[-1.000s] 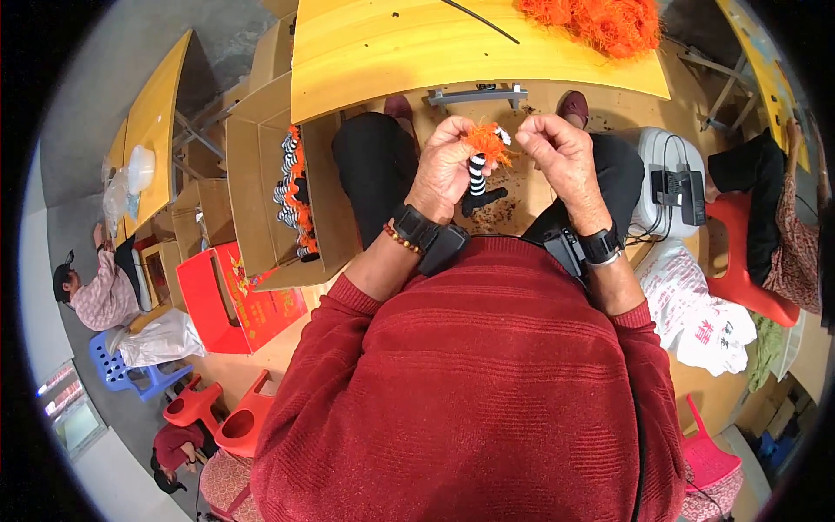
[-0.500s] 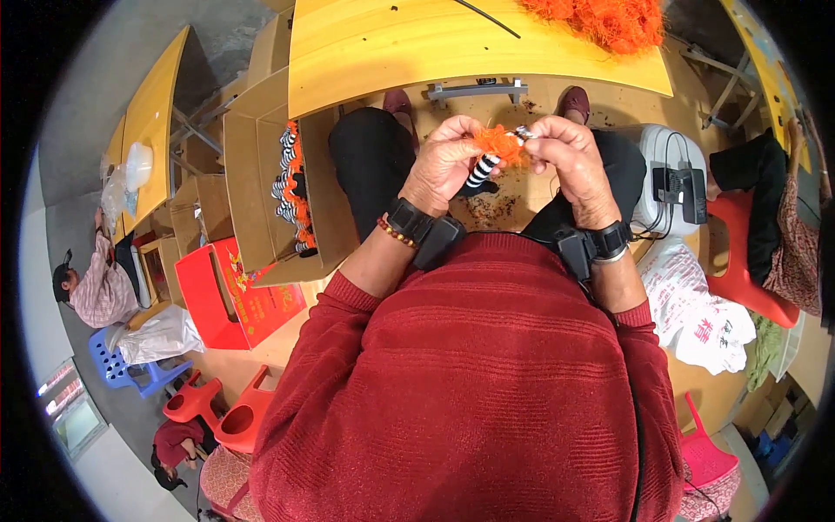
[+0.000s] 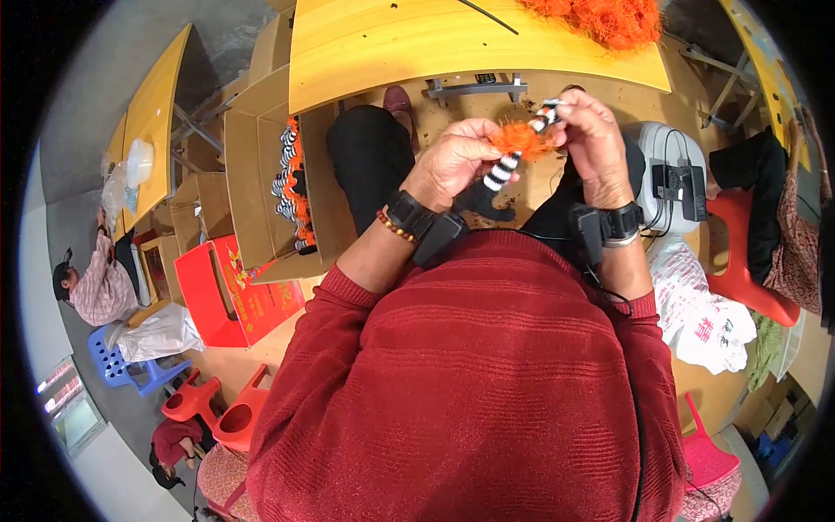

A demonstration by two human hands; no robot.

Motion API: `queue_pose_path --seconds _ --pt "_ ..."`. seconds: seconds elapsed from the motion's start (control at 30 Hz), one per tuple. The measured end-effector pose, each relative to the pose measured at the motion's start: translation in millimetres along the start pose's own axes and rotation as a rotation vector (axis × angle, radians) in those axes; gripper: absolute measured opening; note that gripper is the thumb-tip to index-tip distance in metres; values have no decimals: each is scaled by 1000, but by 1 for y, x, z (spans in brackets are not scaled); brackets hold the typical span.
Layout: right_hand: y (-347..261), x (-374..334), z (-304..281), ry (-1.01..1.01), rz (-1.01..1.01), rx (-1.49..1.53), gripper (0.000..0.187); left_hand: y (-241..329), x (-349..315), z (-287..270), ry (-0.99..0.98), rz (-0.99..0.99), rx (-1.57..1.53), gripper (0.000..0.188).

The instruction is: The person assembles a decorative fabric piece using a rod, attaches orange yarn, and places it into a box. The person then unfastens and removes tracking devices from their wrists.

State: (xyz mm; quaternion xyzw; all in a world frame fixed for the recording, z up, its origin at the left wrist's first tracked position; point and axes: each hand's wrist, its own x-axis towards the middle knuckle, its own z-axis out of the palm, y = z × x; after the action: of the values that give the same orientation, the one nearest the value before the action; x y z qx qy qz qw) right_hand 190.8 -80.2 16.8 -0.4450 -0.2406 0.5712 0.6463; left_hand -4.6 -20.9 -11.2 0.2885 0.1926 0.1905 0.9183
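Note:
Over my lap I hold a black-and-white striped fabric tube with a fuzzy orange tuft around its middle. My left hand is closed on the tuft, pinching it between thumb and fingers. A black, foot-shaped piece shows below the tube's lower end; whether it is joined on I cannot tell. Its upper striped end leans up to the right, and my right hand pinches the tip there.
Ahead stands a yellow table with an orange fuzzy heap. On my left, an open cardboard box holds striped and orange pieces; a red box is nearer. A white case stands right. Other people sit at both sides.
Both hands have shifted right with the striped piece. My right hand has turned and risen, drawing the upper end up, so more stripes show above the tuft.

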Motion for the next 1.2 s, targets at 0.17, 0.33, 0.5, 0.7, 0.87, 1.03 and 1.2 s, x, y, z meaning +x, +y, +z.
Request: queue_pose_path --seconds 0.17,0.33,0.5,0.7,0.87,1.03,1.2 --pt "-5 -2 -13 -93 -30 88 8 7 -12 -14 120 20 111 10" --pt "-4 1 2 -94 -11 26 8 8 -14 -11 -19 136 102 20" --pt "-9 6 15 -77 -19 -83 7 12 -9 6 -115 134 4 37" --pt "-6 14 18 -25 -138 -174 8 5 0 19 -64 -44 308 27" --pt "-2 13 0 34 -111 -105 7 1 -1 10 23 -27 156 21" --pt "13 10 -5 56 -93 26 8 3 -2 1 -48 -15 236 22" --pt "28 -5 9 -22 166 -23 24 2 -1 5 -54 -43 162 26"
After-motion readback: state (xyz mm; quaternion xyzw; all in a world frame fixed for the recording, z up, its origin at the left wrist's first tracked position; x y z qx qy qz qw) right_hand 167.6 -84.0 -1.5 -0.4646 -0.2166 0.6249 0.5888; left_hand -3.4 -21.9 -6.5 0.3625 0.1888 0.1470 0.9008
